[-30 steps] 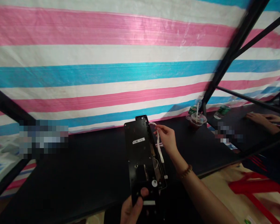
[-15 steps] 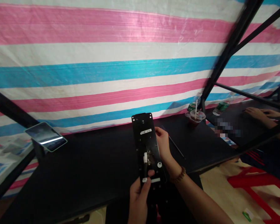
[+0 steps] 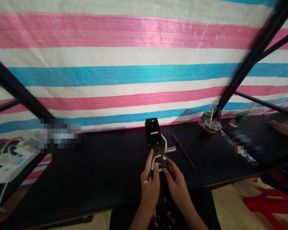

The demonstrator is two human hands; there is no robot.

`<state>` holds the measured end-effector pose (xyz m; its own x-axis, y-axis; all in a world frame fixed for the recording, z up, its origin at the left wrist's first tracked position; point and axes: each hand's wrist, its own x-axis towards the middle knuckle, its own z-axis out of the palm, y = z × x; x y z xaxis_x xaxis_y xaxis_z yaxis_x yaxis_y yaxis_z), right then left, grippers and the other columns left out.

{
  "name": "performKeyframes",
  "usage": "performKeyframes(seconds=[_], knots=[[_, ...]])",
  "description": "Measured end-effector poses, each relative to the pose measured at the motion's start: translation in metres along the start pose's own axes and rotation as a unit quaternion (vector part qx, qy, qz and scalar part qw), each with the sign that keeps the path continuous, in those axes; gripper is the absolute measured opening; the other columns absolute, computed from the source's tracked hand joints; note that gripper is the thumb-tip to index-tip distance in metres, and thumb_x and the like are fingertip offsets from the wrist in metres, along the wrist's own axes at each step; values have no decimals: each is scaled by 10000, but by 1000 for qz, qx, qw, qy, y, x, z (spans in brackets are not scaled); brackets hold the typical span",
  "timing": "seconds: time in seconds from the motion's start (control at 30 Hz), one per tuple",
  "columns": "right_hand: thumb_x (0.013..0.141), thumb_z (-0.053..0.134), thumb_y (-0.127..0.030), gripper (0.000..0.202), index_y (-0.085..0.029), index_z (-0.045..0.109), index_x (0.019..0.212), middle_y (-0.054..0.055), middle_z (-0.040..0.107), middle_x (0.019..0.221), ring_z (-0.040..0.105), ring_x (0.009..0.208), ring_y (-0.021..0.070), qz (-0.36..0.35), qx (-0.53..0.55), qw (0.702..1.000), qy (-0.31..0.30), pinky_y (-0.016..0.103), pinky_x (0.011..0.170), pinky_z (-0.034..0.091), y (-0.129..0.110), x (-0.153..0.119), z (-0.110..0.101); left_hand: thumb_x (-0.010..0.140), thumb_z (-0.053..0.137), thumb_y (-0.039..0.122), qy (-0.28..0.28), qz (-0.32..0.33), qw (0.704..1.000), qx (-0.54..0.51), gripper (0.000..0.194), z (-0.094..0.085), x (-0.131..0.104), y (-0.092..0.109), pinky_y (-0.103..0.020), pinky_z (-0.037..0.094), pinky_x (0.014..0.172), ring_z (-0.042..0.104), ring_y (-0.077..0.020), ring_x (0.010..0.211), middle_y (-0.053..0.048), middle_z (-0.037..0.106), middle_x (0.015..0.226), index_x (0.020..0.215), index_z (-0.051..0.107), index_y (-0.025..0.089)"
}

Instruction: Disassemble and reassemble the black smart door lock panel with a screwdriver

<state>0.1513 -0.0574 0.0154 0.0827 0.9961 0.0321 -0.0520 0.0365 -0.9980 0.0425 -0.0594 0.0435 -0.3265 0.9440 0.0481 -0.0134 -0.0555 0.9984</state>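
A long black panel [image 3: 153, 127] with a white label, screw holes and a round white sticker stands in front of me, tilted away. Its kind I cannot make out for sure. My left hand [image 3: 150, 182] grips its left side, with a white-and-black cable [image 3: 155, 157] running by its fingers to a white plug. On the lower right edge, my right hand [image 3: 178, 182] closes with its thumb on the front face. Another white cable [image 3: 165, 142] loops out at the panel's right side. The lower part of the panel runs down between my wrists.
On the black table [image 3: 98, 166] lie a purple-handled screwdriver [image 3: 183, 151] and a small clear-and-pink strip [image 3: 171, 149]. A lidded cup [image 3: 210, 127] and a bottle [image 3: 205, 117] stand at the right. Another person's hand [image 3: 284, 127] rests beyond the black frame [image 3: 247, 65]. White cables [image 3: 4, 172] hang left.
My right hand has come down from the panel's upper right edge to its lower right. The panel now leans farther back, and a white cable shows at its right side. The view has shifted.
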Motion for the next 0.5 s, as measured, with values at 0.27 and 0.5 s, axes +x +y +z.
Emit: performKeyframes(seconds=[0.27,0.5], knots=[[877,627,-380,314,-224,756,1117,115,759,1135,712,1048,307,-82,-85,991,59,468,946,555,-7,35,-1,971,537,317,-14,181,971,155,366,-8,-11,13,-518,280,1225,262,-329,1527,18,167,1695,1311,673,308],[923,451,-224,413,-128,710,1230,143,735,962,690,868,253,-120,-289,947,65,370,819,532,-4,80,13,987,477,222,-153,204,959,123,420,-12,-35,-17,-500,352,1204,410,-282,1463,-34,465,1570,1364,622,335]])
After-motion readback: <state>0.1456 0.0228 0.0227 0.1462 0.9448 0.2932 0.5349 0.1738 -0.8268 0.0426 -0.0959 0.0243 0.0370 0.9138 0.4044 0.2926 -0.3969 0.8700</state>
